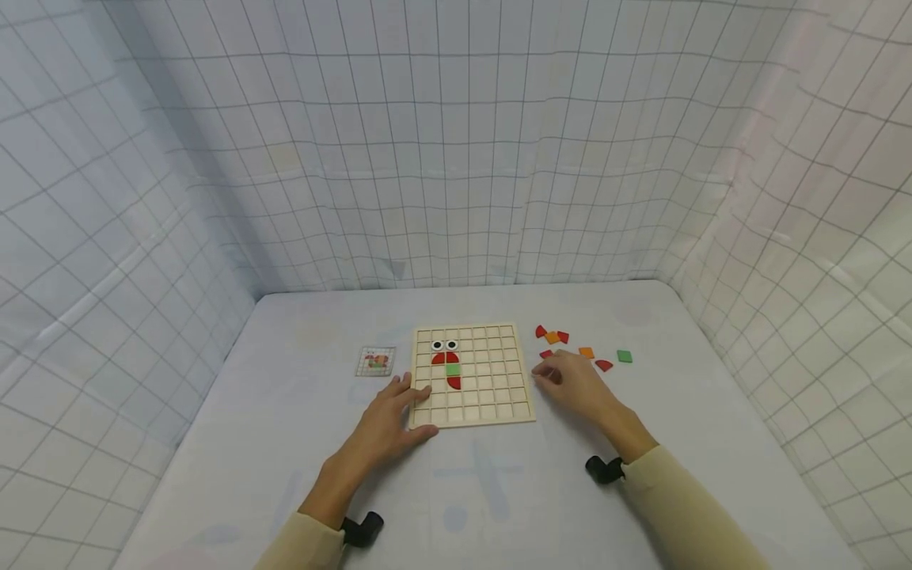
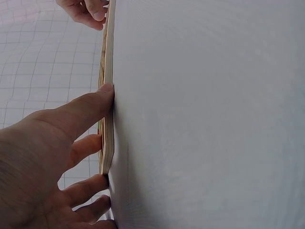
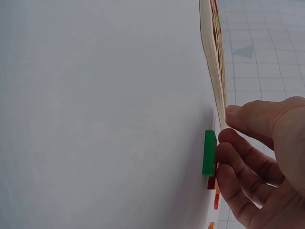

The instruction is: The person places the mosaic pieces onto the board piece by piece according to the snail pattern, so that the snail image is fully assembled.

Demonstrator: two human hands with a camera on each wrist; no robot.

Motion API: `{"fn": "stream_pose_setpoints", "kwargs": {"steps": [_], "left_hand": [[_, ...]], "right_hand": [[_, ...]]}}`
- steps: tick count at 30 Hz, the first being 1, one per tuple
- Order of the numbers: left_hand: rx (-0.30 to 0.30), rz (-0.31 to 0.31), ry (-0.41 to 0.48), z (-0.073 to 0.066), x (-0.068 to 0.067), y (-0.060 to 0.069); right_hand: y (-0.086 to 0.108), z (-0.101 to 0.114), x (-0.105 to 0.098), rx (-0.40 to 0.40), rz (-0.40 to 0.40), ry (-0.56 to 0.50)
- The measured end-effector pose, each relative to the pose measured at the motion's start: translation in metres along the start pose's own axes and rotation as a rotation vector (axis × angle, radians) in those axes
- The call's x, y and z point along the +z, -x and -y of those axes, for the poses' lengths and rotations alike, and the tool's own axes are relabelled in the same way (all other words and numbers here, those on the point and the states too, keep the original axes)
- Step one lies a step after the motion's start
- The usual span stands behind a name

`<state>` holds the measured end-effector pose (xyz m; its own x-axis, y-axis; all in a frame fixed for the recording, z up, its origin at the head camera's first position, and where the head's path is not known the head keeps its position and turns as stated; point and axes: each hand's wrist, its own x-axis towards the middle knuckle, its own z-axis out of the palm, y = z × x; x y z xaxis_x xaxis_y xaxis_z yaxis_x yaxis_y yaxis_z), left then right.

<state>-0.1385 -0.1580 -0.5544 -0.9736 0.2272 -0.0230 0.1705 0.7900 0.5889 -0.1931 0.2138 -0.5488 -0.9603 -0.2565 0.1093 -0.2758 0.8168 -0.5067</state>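
Note:
A pale wooden grid board (image 1: 492,380) lies mid-table. On it sit two white eye discs (image 1: 445,345), red quarter-round tiles (image 1: 454,383) and a green square tile (image 1: 453,369). My left hand (image 1: 385,419) rests at the board's near left corner, thumb (image 2: 100,98) against the near edge and other fingers spread along the left side. Right of the board, my right hand (image 1: 570,384) hovers low with loosely bent fingers. In the right wrist view its fingertips are at a green tile (image 3: 209,152) on the table; thumb and index finger are apart, nothing visible between them.
Loose tiles lie beyond and beside my right hand: red quarter-rounds (image 1: 603,365), orange squares (image 1: 586,352) and a green square (image 1: 624,356). A small pattern card (image 1: 375,362) lies left of the board. Grid-patterned white curtains (image 1: 456,158) surround the table.

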Motion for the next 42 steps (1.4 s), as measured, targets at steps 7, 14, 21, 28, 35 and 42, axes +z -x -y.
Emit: {"fn": "stream_pose_setpoints", "kwargs": {"steps": [7, 14, 21, 28, 35, 42], "left_hand": [[-0.013, 0.005, 0.0, 0.0, -0.002, 0.001], [-0.014, 0.008, 0.003, -0.001, -0.003, 0.002], [-0.007, 0.011, 0.004, -0.001, -0.002, 0.0], [-0.013, 0.014, 0.0, 0.0, -0.001, 0.0], [-0.017, 0.009, -0.001, 0.0, -0.001, 0.001], [-0.02, 0.017, -0.003, 0.0, -0.001, 0.001]], "right_hand": [[0.004, -0.013, -0.009, -0.01, -0.005, -0.031], [0.004, -0.025, -0.012, -0.017, -0.044, -0.027], [0.008, -0.031, -0.017, 0.039, -0.04, -0.009], [0.014, -0.036, -0.024, -0.006, -0.032, -0.007], [0.02, -0.047, -0.029, -0.091, 0.018, -0.06], [0.023, -0.049, -0.03, -0.111, 0.102, -0.104]]}}
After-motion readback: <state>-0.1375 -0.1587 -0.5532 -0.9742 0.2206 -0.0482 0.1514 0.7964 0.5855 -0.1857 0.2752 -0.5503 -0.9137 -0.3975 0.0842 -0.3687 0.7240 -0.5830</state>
